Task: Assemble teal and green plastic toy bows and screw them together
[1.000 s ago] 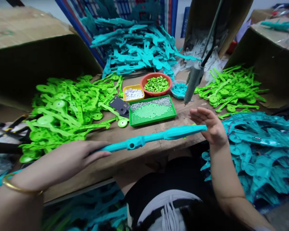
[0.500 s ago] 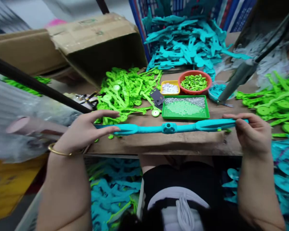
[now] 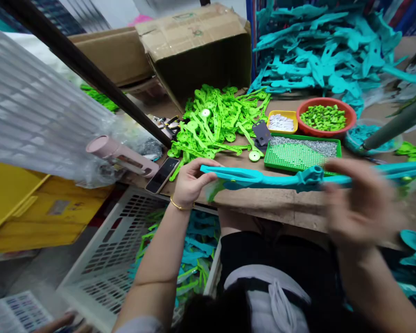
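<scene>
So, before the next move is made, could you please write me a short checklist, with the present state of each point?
1. Left hand grips one end of the turquoise part: ok.
2. Right hand is closed on the part: cannot tell, it is blurred.
3. Green tray sits flat, with small metal pieces inside: ok.
4. Grey tool has its tip apart from the turquoise part: ok, the tip is at the clear bowl.
5. Phone lies well back from the table edge: not ok, it is close to it.
</scene>
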`<state>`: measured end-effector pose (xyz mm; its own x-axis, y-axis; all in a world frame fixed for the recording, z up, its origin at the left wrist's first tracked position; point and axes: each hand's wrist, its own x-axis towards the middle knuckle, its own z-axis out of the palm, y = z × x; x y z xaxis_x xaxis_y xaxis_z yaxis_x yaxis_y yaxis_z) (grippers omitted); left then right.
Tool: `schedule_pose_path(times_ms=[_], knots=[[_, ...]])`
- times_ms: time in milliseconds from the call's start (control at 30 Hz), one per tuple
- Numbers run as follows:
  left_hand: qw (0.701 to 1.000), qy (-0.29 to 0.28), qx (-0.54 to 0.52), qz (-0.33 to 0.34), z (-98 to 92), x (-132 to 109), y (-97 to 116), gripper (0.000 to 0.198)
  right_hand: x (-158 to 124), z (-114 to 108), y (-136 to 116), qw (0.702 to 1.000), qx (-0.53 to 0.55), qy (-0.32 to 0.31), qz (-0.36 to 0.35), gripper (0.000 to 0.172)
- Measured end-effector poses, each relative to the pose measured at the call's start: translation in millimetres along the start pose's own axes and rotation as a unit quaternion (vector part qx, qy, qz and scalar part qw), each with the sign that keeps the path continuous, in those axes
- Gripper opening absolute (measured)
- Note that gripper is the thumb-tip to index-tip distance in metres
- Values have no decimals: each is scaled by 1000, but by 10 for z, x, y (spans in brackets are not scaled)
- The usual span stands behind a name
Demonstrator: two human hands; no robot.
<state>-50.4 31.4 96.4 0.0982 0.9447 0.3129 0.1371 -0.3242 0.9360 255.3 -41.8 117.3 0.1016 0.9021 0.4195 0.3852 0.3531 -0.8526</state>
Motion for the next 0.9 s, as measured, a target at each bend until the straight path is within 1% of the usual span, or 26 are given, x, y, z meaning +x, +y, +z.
schedule_pose_path(times_ms=[33, 67, 100, 167, 233, 333, 367, 400, 467, 533, 600, 667, 733, 800, 833, 867, 900], knots=[[1000, -6, 1, 8, 56, -33, 36, 34, 27, 208, -73, 997, -27, -29, -59, 40], [1000, -9, 4, 15, 104, -64, 65, 32, 68, 390, -121, 991, -49, -64, -103, 39], [1000, -11, 6, 23, 142, -92, 82, 31, 116, 536, -146, 986, -58, -90, -126, 34], [999, -12, 1, 38, 191, -136, 76, 28, 204, 711, -141, 980, -54, -130, -143, 25], [998, -36, -9, 49, 214, -164, 21, 32, 249, 754, -108, 981, -33, -137, -135, 19], [991, -119, 13, 53, 229, -182, -83, 59, 249, 697, -83, 983, -19, -127, -133, 17], [988, -137, 30, 56, 236, -186, -103, 65, 245, 672, -85, 983, -19, -124, -134, 17], [987, -143, 47, 63, 246, -192, -108, 66, 245, 648, -90, 983, -23, -124, -132, 17], [986, -125, 74, 79, 281, -215, -75, 54, 261, 608, -98, 982, -45, -130, -127, 19], [989, -96, 83, 76, 357, -262, -4, 42, 293, 576, -94, 974, -101, -145, -142, 28], [995, -61, 59, 48, 503, -346, 58, 40, 330, 552, -80, 957, -180, -145, -176, 47], [1000, -5, 1, 9, 723, -459, 78, 45, 362, 529, -71, 942, -246, -117, -198, 62], [995, 75, -68, -19, 968, -564, 56, 49, 390, 494, -77, 937, -276, -86, -195, 61], [980, 150, -125, -20, 1145, -604, 28, 45, 421, 431, -100, 938, -276, -86, -190, 56], [975, 168, -147, -10, 1183, -583, 26, 43, 438, 387, -116, 941, -267, -98, -185, 54], [974, 159, -159, 3, 1182, -531, 36, 42, 456, 335, -133, 944, -254, -116, -176, 51], [978, 131, -161, 23, 1144, -453, 62, 42, 476, 280, -151, 948, -238, -137, -161, 49]])
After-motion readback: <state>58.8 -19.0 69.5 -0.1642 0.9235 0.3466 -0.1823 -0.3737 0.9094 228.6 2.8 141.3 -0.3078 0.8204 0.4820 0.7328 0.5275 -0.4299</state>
